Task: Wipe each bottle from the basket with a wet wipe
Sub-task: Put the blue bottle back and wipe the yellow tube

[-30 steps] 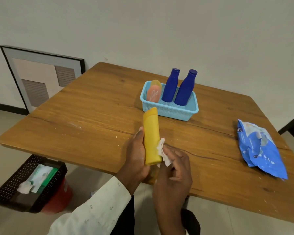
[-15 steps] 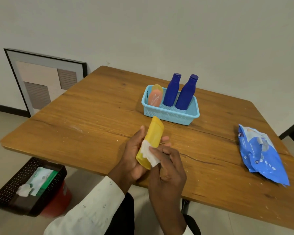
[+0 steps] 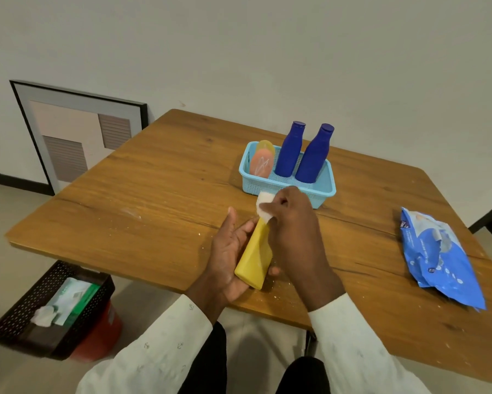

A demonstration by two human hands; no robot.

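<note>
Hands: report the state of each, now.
Left hand: holds the yellow bottle, fingers curled round its lower body.
Right hand: pinches the white wipe against the bottle's top end.

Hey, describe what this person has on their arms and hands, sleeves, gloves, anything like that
Both hands are bare: no gloves, rings or watch show on the left hand or the right hand. Each arm wears a long off-white shirt sleeve, the left sleeve and the right sleeve, reaching to the wrist and sprinkled with tiny dark printed marks. The cuffs sit plain at the wrists.
</note>
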